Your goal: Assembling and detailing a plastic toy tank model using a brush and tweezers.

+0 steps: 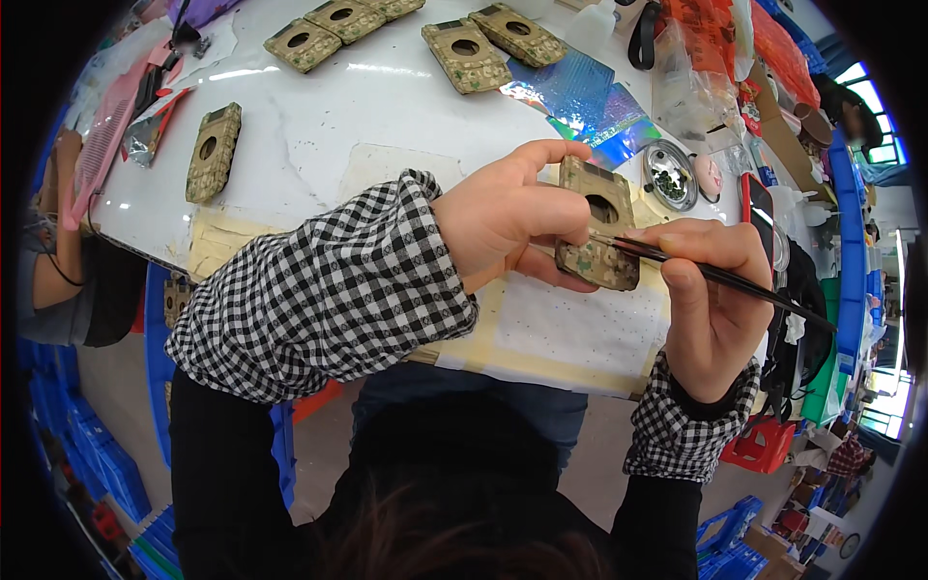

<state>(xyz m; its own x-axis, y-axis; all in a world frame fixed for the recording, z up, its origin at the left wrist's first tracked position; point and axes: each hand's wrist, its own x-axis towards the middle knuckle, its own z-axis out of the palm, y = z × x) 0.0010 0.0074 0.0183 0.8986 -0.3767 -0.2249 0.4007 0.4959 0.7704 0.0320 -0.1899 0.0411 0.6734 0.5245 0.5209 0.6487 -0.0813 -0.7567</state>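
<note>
My left hand (522,213) is closed around a camouflage toy tank hull (597,263) with a round hole in its top. Fingers and thumb grip it along its left side, above the table. Pinched in my right hand (713,290) is a slim black tool, which looks like tweezers (754,280). Its tip touches or hovers just over the hull, near the hole; I cannot tell which. Just beyond the hull stands a round clear dish (670,176) holding small dark green pieces.
More camouflage hulls (466,58) lie at the far side, and one hull (214,153) is at the left. Shiny holographic sheets (604,111) lie behind my hands. A red-edged phone (757,215) is at the right. White paper (570,333) is taped at the front edge. Another person's arm (58,232) shows at far left.
</note>
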